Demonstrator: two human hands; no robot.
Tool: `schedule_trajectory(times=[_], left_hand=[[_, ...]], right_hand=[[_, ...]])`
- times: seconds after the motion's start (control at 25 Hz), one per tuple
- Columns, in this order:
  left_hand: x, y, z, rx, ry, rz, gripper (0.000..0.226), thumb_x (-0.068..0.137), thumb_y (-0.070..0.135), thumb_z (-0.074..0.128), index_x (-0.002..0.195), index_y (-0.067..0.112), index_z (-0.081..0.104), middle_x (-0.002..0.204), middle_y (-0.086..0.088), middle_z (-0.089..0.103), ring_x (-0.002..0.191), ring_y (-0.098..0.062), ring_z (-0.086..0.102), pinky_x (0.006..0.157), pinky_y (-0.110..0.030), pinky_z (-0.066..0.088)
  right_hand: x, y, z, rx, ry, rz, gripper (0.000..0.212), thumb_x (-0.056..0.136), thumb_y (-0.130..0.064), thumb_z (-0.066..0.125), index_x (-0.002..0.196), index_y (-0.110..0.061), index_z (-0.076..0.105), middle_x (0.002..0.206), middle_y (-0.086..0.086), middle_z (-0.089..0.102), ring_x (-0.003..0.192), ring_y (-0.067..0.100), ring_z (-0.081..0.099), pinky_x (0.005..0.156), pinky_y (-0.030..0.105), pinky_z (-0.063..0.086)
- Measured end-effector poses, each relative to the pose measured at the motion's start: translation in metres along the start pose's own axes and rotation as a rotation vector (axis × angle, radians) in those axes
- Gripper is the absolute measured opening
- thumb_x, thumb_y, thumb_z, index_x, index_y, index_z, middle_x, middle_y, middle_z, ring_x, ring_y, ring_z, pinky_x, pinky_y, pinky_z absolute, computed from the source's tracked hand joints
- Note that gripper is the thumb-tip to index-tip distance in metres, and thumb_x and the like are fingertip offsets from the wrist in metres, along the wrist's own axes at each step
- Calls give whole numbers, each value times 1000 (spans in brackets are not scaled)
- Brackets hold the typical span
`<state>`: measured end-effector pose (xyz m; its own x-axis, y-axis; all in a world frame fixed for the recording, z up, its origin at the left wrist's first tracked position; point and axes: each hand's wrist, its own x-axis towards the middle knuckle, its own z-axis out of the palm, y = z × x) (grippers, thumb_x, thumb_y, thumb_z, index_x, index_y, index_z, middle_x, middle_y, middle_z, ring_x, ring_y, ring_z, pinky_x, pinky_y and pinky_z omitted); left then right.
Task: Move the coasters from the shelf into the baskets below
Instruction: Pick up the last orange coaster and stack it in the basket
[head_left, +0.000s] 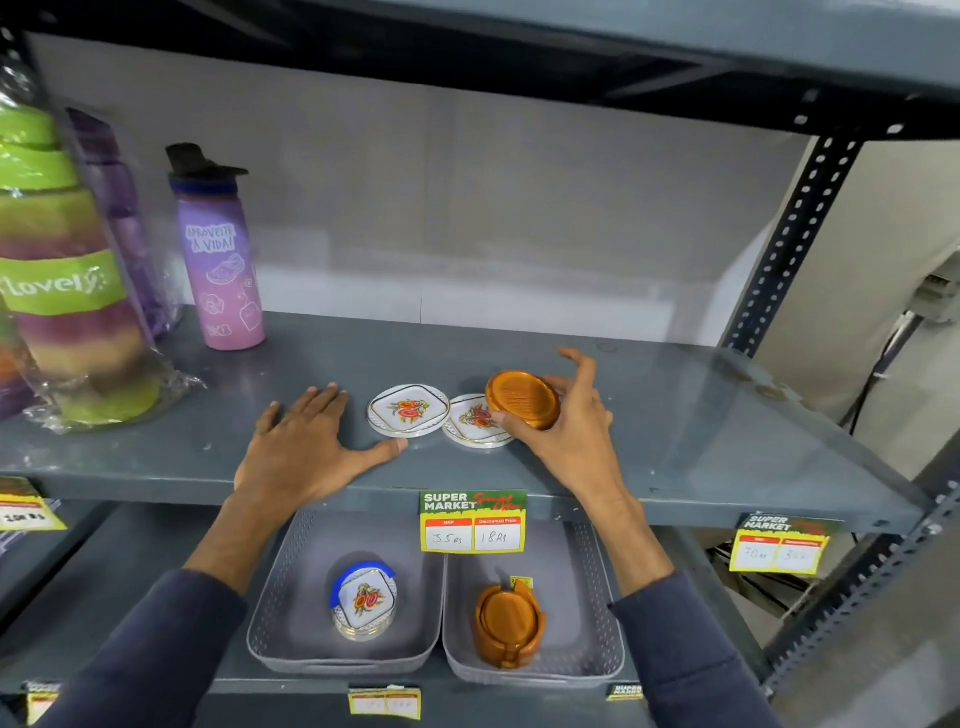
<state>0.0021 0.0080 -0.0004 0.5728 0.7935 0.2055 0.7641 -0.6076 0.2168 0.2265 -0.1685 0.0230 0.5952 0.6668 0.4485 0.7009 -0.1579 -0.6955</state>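
A round orange ribbed coaster (523, 399) is lifted just above the grey metal shelf (675, 415), tilted, pinched between thumb and fingers of the right hand (569, 421). Beneath it lie two white floral coasters (408, 410), edges overlapping. The left hand (306, 441) rests flat and empty on the shelf, holding nothing. Below, two grey perforated baskets (597, 649) hold coaster stacks.

two white floral coasters (408, 410) (475, 420), one orange coaster (522, 399), two grey baskets (270, 613) (605, 623), one purple bottle (221, 260).
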Motion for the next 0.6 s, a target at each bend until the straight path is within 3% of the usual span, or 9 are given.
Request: schedule_trajectory(times=[0.2,0.28,0.36,0.4,0.6], left_hand=[[0,1,-1,-5,-13,0,123,61,100,23,156,21,26,165,7,20,152,-12,14,123,-44,9],[0,0,-1,1,-13,-1,123,62,100,22,156,21,25,165,7,20,152,-12,13,122,-44,9],[1,0,0,5,-12,-3,124,61,100,21,156,20,25,165,6,20,152,-12,14,123,-44,9],[1,1,0,11,-9,-2,124,61,101,21,156,20,25,165,6,20,152,-12,14,123,-45,9],[-1,1,1,10,8,-12,125,59,101,20,155,21,27,164,7,22,151,-11,14,122,-44,9]], right_hand=[[-19,-51,-39,38,304,-317,99,59,-52,93,138,-22,41,136,-41,32,127,19,54,101,15,26],[-31,-79,-58,37,414,-468,95,60,-50,94,134,-20,42,142,-32,36,125,24,57,106,25,33],[-47,-103,-74,78,489,-614,94,61,-43,97,129,-24,36,143,-13,46,124,33,60,105,51,43],[-53,-112,-81,90,513,-675,93,61,-40,98,128,-25,35,140,-14,44,124,36,60,101,59,45],[-65,-120,-90,88,500,-705,92,62,-41,97,126,-26,34,132,-25,38,124,37,61,98,63,46]])
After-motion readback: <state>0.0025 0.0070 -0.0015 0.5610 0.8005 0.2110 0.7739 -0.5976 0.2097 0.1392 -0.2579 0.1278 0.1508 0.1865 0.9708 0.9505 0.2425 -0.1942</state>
